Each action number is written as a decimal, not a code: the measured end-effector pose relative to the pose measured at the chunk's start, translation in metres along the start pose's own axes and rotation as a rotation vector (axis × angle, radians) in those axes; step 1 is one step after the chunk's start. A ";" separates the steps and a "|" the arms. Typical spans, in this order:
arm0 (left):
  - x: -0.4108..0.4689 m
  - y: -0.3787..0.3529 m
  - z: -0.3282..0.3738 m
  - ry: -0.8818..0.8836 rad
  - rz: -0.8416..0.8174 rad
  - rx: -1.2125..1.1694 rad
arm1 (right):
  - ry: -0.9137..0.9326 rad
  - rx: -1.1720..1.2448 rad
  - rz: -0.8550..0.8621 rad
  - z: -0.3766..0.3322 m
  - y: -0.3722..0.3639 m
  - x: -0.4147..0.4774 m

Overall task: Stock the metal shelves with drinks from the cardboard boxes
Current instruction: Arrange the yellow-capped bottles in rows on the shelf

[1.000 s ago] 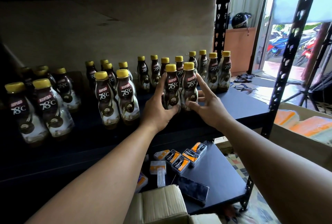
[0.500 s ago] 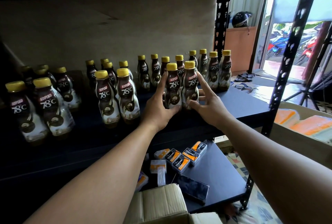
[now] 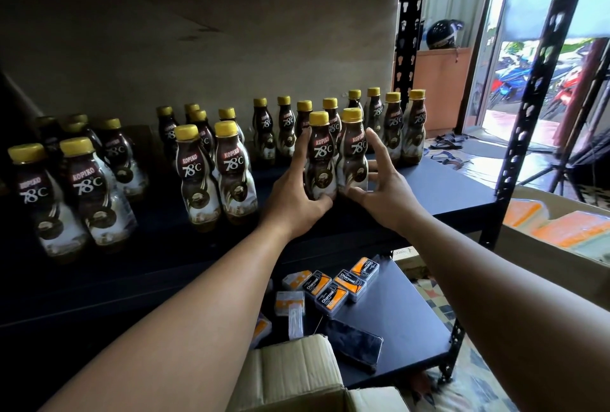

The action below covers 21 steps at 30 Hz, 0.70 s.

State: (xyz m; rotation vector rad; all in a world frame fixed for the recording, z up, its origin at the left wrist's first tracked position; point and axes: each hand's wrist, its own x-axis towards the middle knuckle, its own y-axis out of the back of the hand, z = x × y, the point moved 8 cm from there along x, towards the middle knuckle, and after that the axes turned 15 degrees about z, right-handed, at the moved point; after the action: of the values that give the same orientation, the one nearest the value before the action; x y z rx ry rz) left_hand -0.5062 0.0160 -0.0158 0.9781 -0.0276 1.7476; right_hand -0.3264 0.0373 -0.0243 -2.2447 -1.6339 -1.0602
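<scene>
Yellow caps top every dark coffee bottle on the black metal shelf (image 3: pixel 449 187), each labelled Kopiko 78°C. Two of them stand upright and touching near the shelf's front edge, between the person's hands. The left hand (image 3: pixel 297 200) holds the left bottle (image 3: pixel 319 160): its fingers run up the bottle's left side and its thumb curls across the lower front. The right hand (image 3: pixel 384 193) is spread wide and grips nothing; its thumb touches the base of the right bottle (image 3: pixel 354 154), its forefinger stands raised a little apart from the bottle's side, and the other fingertips reach in behind. Just behind this pair a back row of bottles (image 3: pixel 392 121) runs to the right-hand end of the shelf. To the left stands another front pair (image 3: pixel 214 173), with more bottles behind it, and a further pair (image 3: pixel 62 193) stands at the far left in shadow. Below, on a lower shelf (image 3: pixel 406 319), lie small orange and black Charcoal packets (image 3: pixel 333 286) and a dark phone (image 3: pixel 355 345). An open cardboard box (image 3: pixel 297 375) sits at the bottom of the view, under the left forearm. A perforated black upright (image 3: pixel 544 81) rises at the right, and a helmet (image 3: pixel 442 33) rests on a wooden cabinet beyond.
</scene>
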 end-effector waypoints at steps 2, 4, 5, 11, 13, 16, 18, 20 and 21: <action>0.000 -0.001 0.000 -0.002 -0.007 0.017 | 0.006 -0.024 0.014 0.003 0.000 0.002; 0.000 -0.001 0.001 -0.010 -0.012 0.012 | 0.008 -0.063 0.025 0.006 0.000 0.003; 0.000 -0.001 0.001 -0.012 -0.013 0.008 | 0.013 -0.081 0.029 0.007 0.000 0.004; 0.000 -0.002 -0.002 0.000 -0.017 0.029 | 0.022 -0.090 0.021 0.012 -0.002 0.006; 0.001 -0.003 -0.003 0.004 -0.021 0.040 | 0.018 -0.090 0.022 0.012 -0.002 0.006; 0.001 -0.004 -0.005 0.014 -0.029 0.056 | 0.020 -0.086 0.037 0.011 -0.002 0.005; 0.001 -0.004 -0.005 0.018 -0.034 0.054 | 0.021 -0.084 0.037 0.011 -0.001 0.005; 0.001 -0.005 -0.006 0.019 -0.038 0.050 | 0.019 -0.085 0.034 0.011 -0.001 0.005; 0.001 -0.005 -0.006 0.019 -0.041 0.054 | 0.019 -0.088 0.033 0.011 -0.001 0.005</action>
State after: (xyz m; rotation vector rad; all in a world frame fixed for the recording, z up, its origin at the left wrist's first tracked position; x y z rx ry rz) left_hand -0.5058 0.0216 -0.0209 0.9944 0.0513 1.7277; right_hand -0.3217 0.0468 -0.0295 -2.3005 -1.5662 -1.1623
